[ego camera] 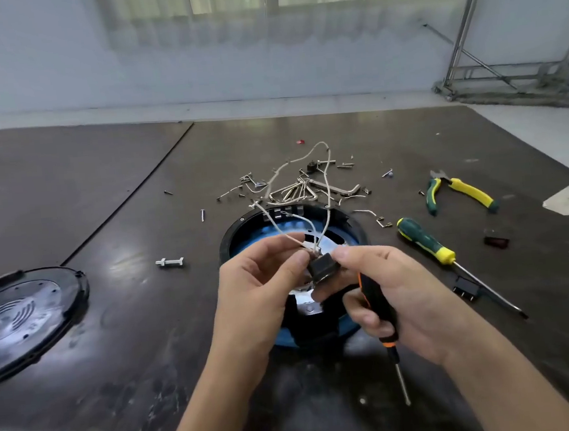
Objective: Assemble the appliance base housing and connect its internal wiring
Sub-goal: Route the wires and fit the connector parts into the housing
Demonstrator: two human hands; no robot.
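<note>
Dark worktop (143, 348) below a pale wall. Near its middle, just above the round base housing (225, 241): black switch (322, 267), with pale wires (327, 211) pinched at their joint by left hand (252, 293). Grips the switch between thumb and forefinger of right hand (400, 294), lower fingers curled round orange-black screwdriver (379, 306). Farther out: bottom cover (20, 317) left, green screwdriver (426, 240) and pliers (459, 189) right, loose screws (308, 189) behind.

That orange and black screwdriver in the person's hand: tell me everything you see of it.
The orange-and-black screwdriver has a black grip with orange edging, plastic or rubber by its look, and a thin metal shaft. Its tip points down toward the person. Only the right hand touches it, lower fingers curled round the handle.
</note>
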